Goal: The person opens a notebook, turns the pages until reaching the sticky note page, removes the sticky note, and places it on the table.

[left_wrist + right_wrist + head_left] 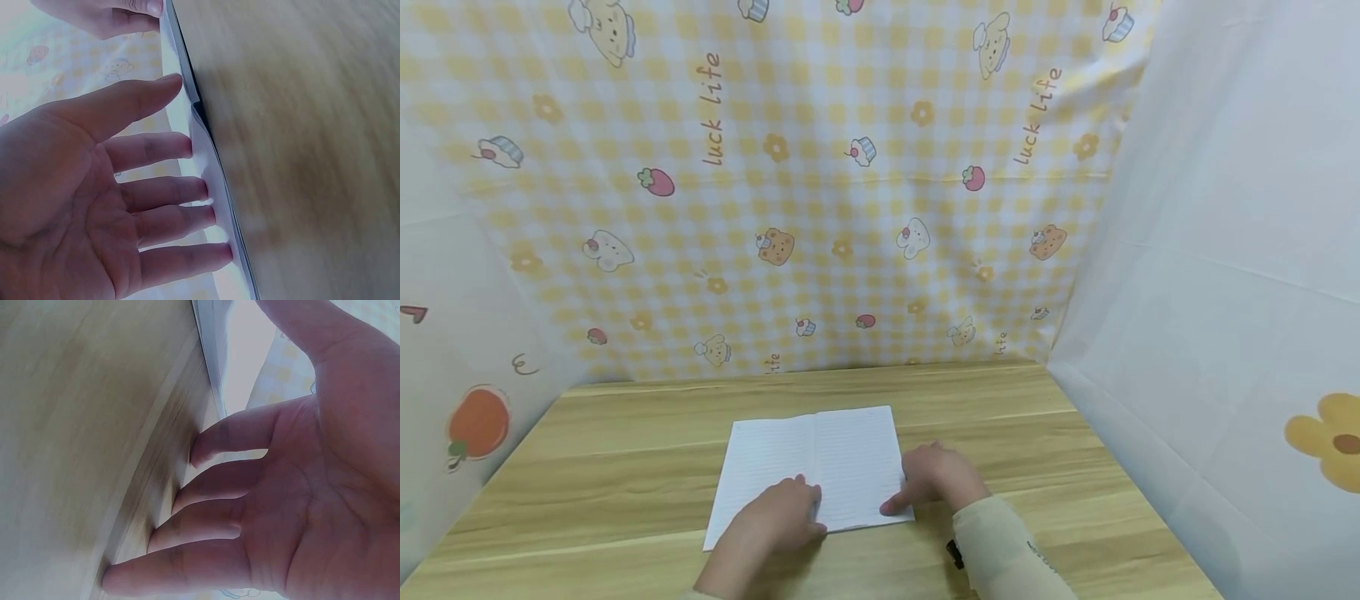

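Lying spread on the table (625,483), the lined notebook (857,458) runs longest left to right, under and beyond the hands. The left hand (782,512), nearer the fold, rests extended fingers on the left page; the right hand (936,475) has its thumb at the near right corner, fingers loosely extended on the table. Patterned cloth (820,200) hangs behind.
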### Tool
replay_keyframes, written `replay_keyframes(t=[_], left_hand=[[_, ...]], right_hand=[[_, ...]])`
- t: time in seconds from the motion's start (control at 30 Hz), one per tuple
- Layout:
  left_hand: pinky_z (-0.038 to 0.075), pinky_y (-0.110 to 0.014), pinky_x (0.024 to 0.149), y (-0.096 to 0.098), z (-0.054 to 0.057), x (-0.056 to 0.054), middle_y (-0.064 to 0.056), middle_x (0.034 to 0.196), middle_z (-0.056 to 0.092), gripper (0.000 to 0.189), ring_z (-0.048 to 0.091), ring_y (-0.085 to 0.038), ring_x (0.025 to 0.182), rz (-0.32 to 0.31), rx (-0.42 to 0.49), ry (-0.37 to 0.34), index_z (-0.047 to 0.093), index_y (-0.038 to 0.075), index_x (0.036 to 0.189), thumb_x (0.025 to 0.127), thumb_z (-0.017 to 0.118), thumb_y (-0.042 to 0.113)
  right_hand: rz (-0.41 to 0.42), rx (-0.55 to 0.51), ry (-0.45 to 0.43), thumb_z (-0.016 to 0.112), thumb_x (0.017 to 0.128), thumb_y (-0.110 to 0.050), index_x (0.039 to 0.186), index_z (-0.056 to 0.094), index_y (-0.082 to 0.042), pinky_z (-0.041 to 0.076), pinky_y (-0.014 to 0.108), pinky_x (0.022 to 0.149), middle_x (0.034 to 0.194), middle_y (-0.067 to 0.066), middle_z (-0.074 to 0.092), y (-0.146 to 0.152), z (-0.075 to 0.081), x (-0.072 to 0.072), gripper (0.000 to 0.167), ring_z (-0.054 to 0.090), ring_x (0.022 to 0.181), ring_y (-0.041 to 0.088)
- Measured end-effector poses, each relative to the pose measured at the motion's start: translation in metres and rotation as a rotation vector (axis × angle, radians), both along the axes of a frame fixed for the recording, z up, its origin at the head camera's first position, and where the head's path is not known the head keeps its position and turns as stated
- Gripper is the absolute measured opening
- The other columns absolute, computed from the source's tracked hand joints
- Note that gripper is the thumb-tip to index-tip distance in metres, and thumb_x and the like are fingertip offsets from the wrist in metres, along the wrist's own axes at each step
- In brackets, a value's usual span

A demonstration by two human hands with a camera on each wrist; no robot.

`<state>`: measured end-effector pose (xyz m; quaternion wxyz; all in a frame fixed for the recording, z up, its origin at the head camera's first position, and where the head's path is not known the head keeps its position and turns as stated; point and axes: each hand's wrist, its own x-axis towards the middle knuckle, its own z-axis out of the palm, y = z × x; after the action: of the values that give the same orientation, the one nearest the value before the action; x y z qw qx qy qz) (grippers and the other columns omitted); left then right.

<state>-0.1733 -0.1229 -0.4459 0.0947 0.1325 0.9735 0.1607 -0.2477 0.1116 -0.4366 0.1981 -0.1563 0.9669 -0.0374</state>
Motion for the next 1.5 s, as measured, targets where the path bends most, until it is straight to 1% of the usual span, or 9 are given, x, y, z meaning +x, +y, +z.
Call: replay_keyframes(t=[0.17,0.47,0.63,0.7,0.8,0.87,0.93,1.03,1.5], left_hand=[[0.058,-0.064,0.099,0.004,-0.002,0.0,-0.03,0.117,0.071,0.042,0.069,-0.049,0.11,0.027,0.014,0.003,0.069,0.0,0.099,0.079,0.091,0.03],[0.059,-0.065,0.086,0.022,-0.007,0.002,-0.028,0.095,0.065,0.052,0.066,-0.05,0.095,0.09,0.008,0.05,0.06,-0.007,0.108,0.088,0.084,0.035],[0.059,-0.055,0.07,0.007,-0.001,-0.001,-0.033,0.117,0.068,0.065,0.07,-0.045,0.086,0.073,0.064,0.045,0.044,-0.003,0.153,0.096,0.069,0.015],[0.062,-0.059,0.076,0.001,0.002,0.0,-0.035,0.145,0.058,0.08,0.071,-0.049,0.105,0.043,0.013,0.143,0.032,0.012,0.167,0.096,0.069,0.01],[0.052,-0.077,0.101,-0.006,0.005,0.001,-0.018,0.175,0.03,0.089,0.052,-0.049,0.145,-0.044,-0.245,0.399,0.036,0.035,0.166,0.091,0.078,0.01],[0.033,-0.087,0.113,-0.007,0.007,0.003,-0.002,0.173,0.039,0.073,0.038,-0.041,0.159,-0.098,-0.433,0.558,0.06,0.038,0.149,0.085,0.085,0.014],[0.026,-0.087,0.117,-0.006,0.008,0.006,0.006,0.16,0.058,0.046,0.042,-0.032,0.158,-0.141,-0.529,0.603,0.077,0.032,0.125,0.083,0.087,0.018],[0.034,-0.082,0.118,-0.003,0.007,0.01,-0.002,0.134,0.076,0.013,0.057,-0.031,0.146,-0.135,-0.509,0.553,0.081,0.015,0.1,0.087,0.083,0.018],[0.051,-0.068,0.111,-0.004,-0.014,0.004,-0.031,0.145,0.063,0.035,0.059,-0.051,0.137,-0.022,-0.152,0.13,0.068,-0.004,0.132,0.098,0.062,-0.006]], right_hand=[[-0.012,0.026,0.013,0.077,0.083,-0.072,0.113,0.077,-0.005,0.039,0.072,0.121,0.143,0.025,0.068,-0.003,-0.001,0.002,0.074,0.045,0.149,0.056],[-0.017,0.018,0.009,0.078,0.084,-0.071,0.106,0.077,-0.005,0.036,0.075,0.122,0.142,0.023,0.069,-0.004,0.0,0.003,0.069,0.045,0.149,0.057],[0.008,0.036,0.014,0.082,0.081,-0.069,0.1,0.075,-0.005,0.043,0.071,0.119,0.139,0.025,0.07,-0.004,-0.001,0.002,0.067,0.049,0.146,0.056],[0.014,0.05,0.017,0.084,0.08,-0.067,0.106,0.075,-0.003,0.046,0.068,0.118,0.138,0.025,0.07,-0.003,-0.001,0.001,0.069,0.052,0.144,0.055],[0.023,0.066,0.021,0.084,0.08,-0.066,0.115,0.075,-0.001,0.048,0.067,0.117,0.136,0.025,0.071,-0.003,0.0,0.0,0.074,0.054,0.143,0.054],[0.028,0.071,0.024,0.084,0.08,-0.067,0.12,0.074,0.0,0.048,0.067,0.117,0.137,0.025,0.071,-0.003,0.001,0.0,0.078,0.054,0.143,0.054],[0.028,0.072,0.022,0.084,0.081,-0.067,0.122,0.073,0.001,0.048,0.067,0.117,0.137,0.025,0.071,-0.003,0.003,0.0,0.08,0.053,0.143,0.054],[0.024,0.073,0.02,0.084,0.081,-0.066,0.122,0.073,0.0,0.049,0.066,0.116,0.137,0.024,0.071,-0.003,0.004,0.0,0.079,0.053,0.144,0.053],[0.006,0.054,0.004,0.086,0.081,-0.063,0.125,0.071,0.0,0.048,0.066,0.117,0.138,0.023,0.071,-0.003,0.004,0.0,0.078,0.051,0.145,0.054]])
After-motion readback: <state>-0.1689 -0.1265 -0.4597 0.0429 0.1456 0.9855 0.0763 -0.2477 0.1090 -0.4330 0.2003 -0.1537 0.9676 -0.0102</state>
